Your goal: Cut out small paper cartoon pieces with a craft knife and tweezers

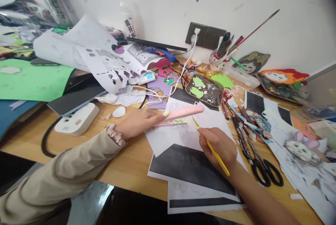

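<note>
My left hand (141,121) is closed round a pink hair straightener (185,112), its two arms parted toward the right. Between the arms shows a small pale strip with green bits (179,121). In my right hand (219,144), pinched near its front end, is a thin yellow paintbrush (217,157). Its fine tip points up and left, close to the straightener's lower arm. Beneath both hands lies white paper with pencil drawings (160,142). A sheet with a black area (183,165) overlaps it nearer to me.
Black-handled scissors (265,169) and a marker (240,135) lie right of my right hand. A dark tray (206,93) with green scraps sits behind. A white cable (181,72) runs from the wall socket (195,34). Left stands a white device (77,118); paper cut-outs crowd the right.
</note>
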`<state>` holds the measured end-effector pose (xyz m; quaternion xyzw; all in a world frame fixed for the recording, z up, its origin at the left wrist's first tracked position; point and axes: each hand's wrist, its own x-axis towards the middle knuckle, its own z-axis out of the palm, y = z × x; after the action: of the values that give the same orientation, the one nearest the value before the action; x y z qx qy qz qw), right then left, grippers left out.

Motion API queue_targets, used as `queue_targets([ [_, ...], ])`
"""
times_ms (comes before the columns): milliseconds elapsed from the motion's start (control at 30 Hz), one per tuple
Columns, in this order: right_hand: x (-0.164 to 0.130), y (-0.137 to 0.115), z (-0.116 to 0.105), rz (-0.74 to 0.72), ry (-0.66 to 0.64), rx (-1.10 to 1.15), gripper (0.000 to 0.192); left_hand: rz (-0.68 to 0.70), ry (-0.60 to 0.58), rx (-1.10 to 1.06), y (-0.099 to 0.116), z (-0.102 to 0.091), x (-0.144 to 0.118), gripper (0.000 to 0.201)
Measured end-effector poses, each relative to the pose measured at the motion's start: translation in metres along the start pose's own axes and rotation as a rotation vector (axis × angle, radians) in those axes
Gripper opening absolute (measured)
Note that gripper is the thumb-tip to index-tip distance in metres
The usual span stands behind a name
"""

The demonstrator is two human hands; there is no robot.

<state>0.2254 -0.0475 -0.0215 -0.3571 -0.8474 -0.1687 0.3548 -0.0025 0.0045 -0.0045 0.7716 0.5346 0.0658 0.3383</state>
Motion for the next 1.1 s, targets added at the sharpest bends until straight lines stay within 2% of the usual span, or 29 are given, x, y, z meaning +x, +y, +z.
queue_targets([
  [267,-0.004,-0.001,0.006,-0.009,-0.099,-0.025,0.030,0.028,0.005,0.003,0.003,-0.001,0.000,0.055],
  [700,-0.003,-0.003,0.008,-0.038,-0.130,0.048,0.027,0.025,0.000,0.002,0.002,0.000,0.000,0.055],
  [900,-0.003,-0.008,0.003,-0.068,-0.072,0.114,0.031,0.006,0.003,-0.018,0.000,0.001,0.000,0.055],
  [1100,-0.005,-0.011,0.006,-0.095,-0.114,0.150,0.035,-0.009,-0.005,-0.039,0.000,0.001,0.001,0.055],
])
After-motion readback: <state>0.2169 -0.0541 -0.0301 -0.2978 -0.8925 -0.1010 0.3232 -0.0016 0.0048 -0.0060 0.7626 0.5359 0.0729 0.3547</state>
